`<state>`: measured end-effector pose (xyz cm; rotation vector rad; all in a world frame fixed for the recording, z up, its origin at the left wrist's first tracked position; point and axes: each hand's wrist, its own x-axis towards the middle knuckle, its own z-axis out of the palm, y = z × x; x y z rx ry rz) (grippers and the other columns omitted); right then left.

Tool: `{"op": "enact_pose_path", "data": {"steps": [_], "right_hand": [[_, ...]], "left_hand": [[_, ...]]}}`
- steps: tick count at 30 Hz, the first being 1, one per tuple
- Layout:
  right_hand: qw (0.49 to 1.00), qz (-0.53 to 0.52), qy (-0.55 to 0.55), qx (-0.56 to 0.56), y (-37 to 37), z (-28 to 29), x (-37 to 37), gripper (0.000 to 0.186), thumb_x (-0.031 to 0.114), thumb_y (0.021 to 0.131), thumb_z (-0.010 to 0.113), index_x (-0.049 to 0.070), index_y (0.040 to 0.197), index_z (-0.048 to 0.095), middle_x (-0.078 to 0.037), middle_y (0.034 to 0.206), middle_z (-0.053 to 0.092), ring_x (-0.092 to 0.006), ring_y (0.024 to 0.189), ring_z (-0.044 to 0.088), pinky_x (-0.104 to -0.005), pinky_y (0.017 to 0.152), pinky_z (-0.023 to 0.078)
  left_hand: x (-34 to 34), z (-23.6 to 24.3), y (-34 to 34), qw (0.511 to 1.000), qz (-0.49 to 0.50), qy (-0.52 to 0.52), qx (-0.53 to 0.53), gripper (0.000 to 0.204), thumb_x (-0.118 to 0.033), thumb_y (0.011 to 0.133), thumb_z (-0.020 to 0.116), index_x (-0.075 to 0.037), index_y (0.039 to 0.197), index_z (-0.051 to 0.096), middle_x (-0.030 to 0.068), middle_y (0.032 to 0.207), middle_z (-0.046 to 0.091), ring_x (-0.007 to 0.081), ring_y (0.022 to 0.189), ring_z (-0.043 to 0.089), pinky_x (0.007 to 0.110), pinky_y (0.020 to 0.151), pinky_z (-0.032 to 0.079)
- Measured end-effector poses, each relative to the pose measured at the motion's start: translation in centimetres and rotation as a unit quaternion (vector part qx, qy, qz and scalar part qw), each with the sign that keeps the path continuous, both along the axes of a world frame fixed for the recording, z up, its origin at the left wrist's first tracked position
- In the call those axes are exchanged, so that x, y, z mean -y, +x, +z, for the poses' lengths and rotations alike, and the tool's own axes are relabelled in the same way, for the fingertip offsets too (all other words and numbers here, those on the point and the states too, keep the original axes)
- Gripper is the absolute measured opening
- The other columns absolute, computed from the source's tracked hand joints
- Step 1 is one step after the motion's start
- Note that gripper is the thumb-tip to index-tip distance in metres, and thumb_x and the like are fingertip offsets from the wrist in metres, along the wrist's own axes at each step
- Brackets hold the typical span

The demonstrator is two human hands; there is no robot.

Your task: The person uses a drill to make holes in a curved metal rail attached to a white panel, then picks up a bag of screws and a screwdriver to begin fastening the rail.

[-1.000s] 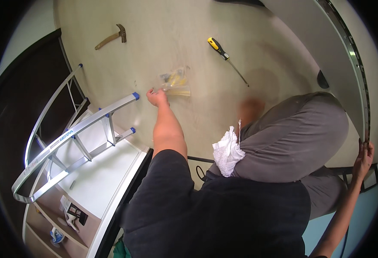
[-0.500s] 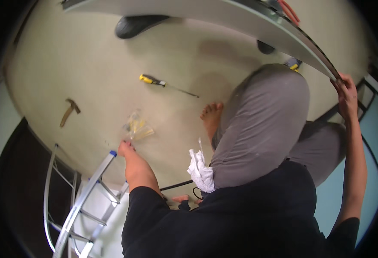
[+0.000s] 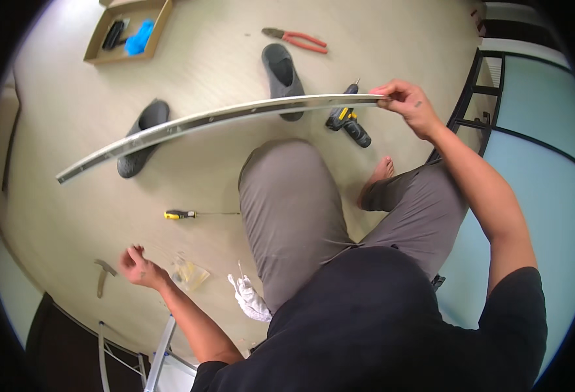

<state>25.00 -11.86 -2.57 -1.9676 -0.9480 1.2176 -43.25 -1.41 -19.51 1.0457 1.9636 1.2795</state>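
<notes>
My right hand (image 3: 415,108) grips the right end of a long white panel (image 3: 235,112), thumb and fingers pinching it. The panel appears edge-on, with a metal strip and small holes along its edge, and stretches left across the floor in front of my knees. At the lower left my left hand (image 3: 141,267) is raised with its fingers curled together; motion blurs it, and whatever they hold is too small to make out. Beside that hand are a clear plastic bag (image 3: 189,273) with small yellowish pieces and a hammer (image 3: 104,277). A yellow-and-black screwdriver (image 3: 183,214) lies farther ahead.
Two dark slippers (image 3: 279,68) lie partly under the panel. A cordless drill (image 3: 349,121) lies near my right hand, red-handled pliers (image 3: 297,40) beyond. A cardboard box (image 3: 127,32) holds blue and black items. A white cloth (image 3: 249,300) hangs by my hip; a ladder (image 3: 160,353) stands lower left.
My left hand has risen away from the plastic bag, moving left. The panel now shows its narrow edge instead of its broad face, still in my right hand. The view has shifted, revealing box, pliers and drill.
</notes>
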Motion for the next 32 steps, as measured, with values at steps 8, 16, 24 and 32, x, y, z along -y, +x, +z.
{"op": "enact_pose_path", "data": {"steps": [8, 16, 24, 32], "right_hand": [[0.995, -0.056, 0.077, 0.002, -0.5, -2.2, -0.3, 0.023, 0.017, 0.1, 0.081, 0.002, 0.118, 0.08, -0.004, 0.109, 0.081, -0.0127, 0.105, 0.072, -0.0316, 0.096, 0.056], [0.985, -0.083, 0.149, -0.005, -1.1, -3.1, 1.1, 0.038, 0.019, 0.097, 0.083, 0.011, 0.134, 0.079, -0.007, 0.126, 0.08, -0.019, 0.108, 0.075, -0.0356, 0.102, 0.058], [0.972, -0.033, 0.212, 0.092, -0.8, -3.8, 0.2, 0.021, 0.008, 0.099, 0.076, 0.004, 0.12, 0.075, -0.007, 0.116, 0.079, -0.0153, 0.11, 0.072, -0.0351, 0.1, 0.058], [0.986, 0.012, 0.167, 0.02, 2.1, -4.4, 1.3, 0.028, 0.013, 0.092, 0.08, 0.01, 0.119, 0.077, -0.007, 0.111, 0.081, -0.0209, 0.104, 0.078, -0.0386, 0.1, 0.061]], "left_hand": [[-9.1, 21.7, 37.5, 0.826, -0.539, 0.138, 0.09, 0.021, -0.003, 0.108, 0.064, 0.005, 0.123, 0.077, 0.0089, 0.106, 0.075, 0.0148, 0.092, 0.071, 0.029, 0.083, 0.06], [-4.9, 17.4, 51.2, 0.692, -0.683, 0.18, -0.146, 0.037, -0.017, 0.092, 0.085, -0.002, 0.125, 0.078, 0.0152, 0.112, 0.073, 0.0298, 0.095, 0.075, 0.042, 0.086, 0.06], [-5.3, 15.6, 49.8, 0.58, -0.733, 0.285, -0.213, 0.027, -0.013, 0.082, 0.079, -0.001, 0.105, 0.075, 0.0153, 0.105, 0.067, 0.0353, 0.107, 0.066, 0.047, 0.096, 0.055], [-3.3, 17.0, 50.1, 0.554, -0.77, 0.177, -0.262, 0.037, -0.024, 0.087, 0.086, -0.008, 0.118, 0.073, 0.0163, 0.118, 0.063, 0.0344, 0.122, 0.066, 0.047, 0.107, 0.055]]}}
